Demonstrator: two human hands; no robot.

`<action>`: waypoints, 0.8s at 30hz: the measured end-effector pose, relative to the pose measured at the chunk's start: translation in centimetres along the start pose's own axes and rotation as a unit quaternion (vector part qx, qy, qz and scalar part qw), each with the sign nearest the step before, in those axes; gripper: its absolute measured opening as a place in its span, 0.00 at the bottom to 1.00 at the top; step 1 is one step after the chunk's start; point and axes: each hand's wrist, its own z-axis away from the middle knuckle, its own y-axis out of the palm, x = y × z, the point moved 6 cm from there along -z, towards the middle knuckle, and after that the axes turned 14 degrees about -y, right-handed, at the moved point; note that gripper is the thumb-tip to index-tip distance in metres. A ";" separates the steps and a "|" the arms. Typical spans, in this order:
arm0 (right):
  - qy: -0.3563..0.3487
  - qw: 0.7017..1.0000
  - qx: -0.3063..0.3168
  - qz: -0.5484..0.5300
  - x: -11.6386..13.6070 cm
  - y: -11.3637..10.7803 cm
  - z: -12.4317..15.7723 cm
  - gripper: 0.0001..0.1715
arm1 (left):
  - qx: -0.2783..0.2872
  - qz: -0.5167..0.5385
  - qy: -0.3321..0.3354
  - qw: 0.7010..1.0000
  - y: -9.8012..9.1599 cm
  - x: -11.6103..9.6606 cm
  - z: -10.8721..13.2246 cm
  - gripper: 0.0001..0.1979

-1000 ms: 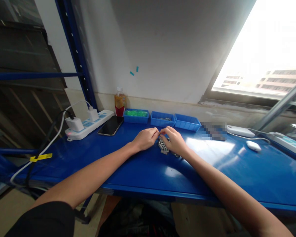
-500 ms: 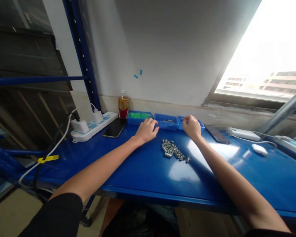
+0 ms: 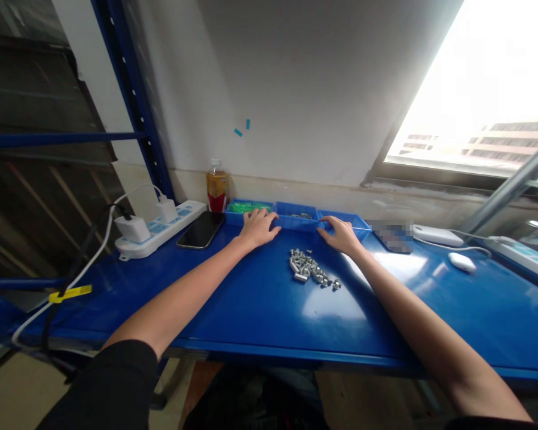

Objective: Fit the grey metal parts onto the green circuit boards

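Note:
Three blue bins stand in a row at the back of the blue table [image 3: 251,310]. Green items lie in the left bin [image 3: 235,218]; small metal parts lie in the middle bin [image 3: 296,223]. My left hand [image 3: 257,229] is at the front of the left bin, fingers apart, holding nothing. At the front of the right bin [image 3: 347,220] is my right hand [image 3: 339,235], its thumb and fingers apart and nothing visible between them. Between and nearer than my hands lies a pile of metal parts [image 3: 308,267].
On the left are a power strip [image 3: 150,236], a black phone [image 3: 201,230] and a bottle [image 3: 217,186] beside the bins. To the right lie another phone [image 3: 392,237], a white charger [image 3: 438,235] and a white case [image 3: 461,261].
My right hand has come down from over the right bin to its front edge, and its fingers have spread. The view has shifted slightly; my left hand stays by the left bin.

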 end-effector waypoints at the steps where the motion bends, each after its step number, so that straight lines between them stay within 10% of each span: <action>1: -0.003 1.000 -0.002 -0.002 0.1 -0.1 0.1 0.21 | 0.004 0.003 0.002 1.000 -0.1 -0.1 0.0 0.23; 13: -0.017 0.994 0.032 0.103 1.9 0.3 -0.4 0.25 | 0.016 -0.012 -0.026 0.999 0.7 -0.9 -1.0 0.15; 24: -0.046 0.995 0.028 0.084 4.8 -0.9 2.0 0.24 | -0.025 -0.008 0.060 0.998 -3.2 -3.2 5.3 0.21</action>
